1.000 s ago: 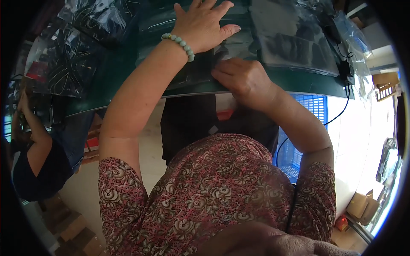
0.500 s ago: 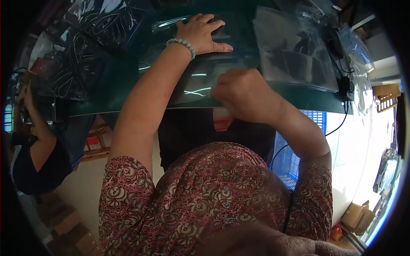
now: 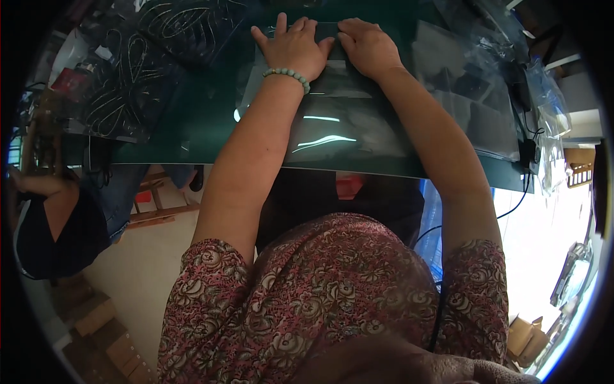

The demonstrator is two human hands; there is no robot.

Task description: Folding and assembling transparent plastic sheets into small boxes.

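Clear plastic bag (image 3: 332, 96) on green table (image 3: 192, 128): my right hand (image 3: 368, 45) moved up beside left hand (image 3: 294, 48), both open, pressing flat (smoothing stage).

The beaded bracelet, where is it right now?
In the head view, the beaded bracelet sits on the left wrist, just below the left hand, above the green table.

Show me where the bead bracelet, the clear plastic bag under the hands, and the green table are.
bead bracelet (image 3: 288, 75), head view, on the beads across the left wrist.
clear plastic bag (image 3: 332, 131), head view, on its glossy middle.
green table (image 3: 204, 137), head view, on bare surface left of the forearm.
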